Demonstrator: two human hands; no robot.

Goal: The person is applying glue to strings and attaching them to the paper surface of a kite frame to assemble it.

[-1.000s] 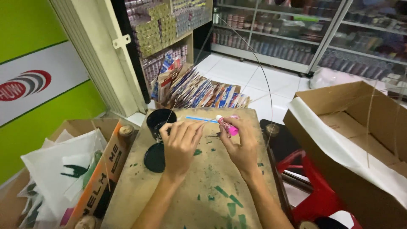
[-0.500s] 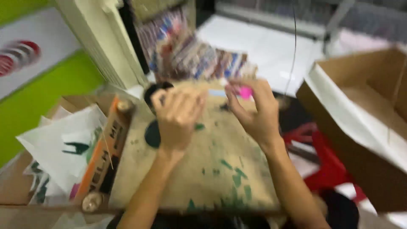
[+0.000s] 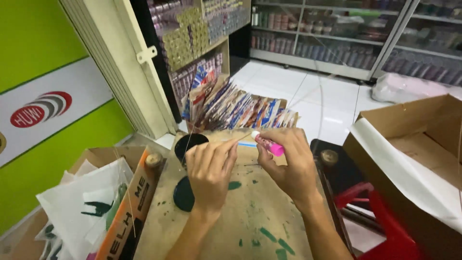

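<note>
Item: pink glue stick, grasped in my right hand, long axis pointing up-left toward my left hand (fingertips pinched on a thin blue strip) just beside it.

Bright, even indoor light fills the frame, seemingly from overhead. The white floor tiles in the upper middle carry soft glare, and the glass cabinet doors at upper right show faint reflections. Shadows stay short and soft under the hands on the paint-stained board. The centre is sharp; far shelves look slightly soft, and straight lines bend toward the frame edges
</note>
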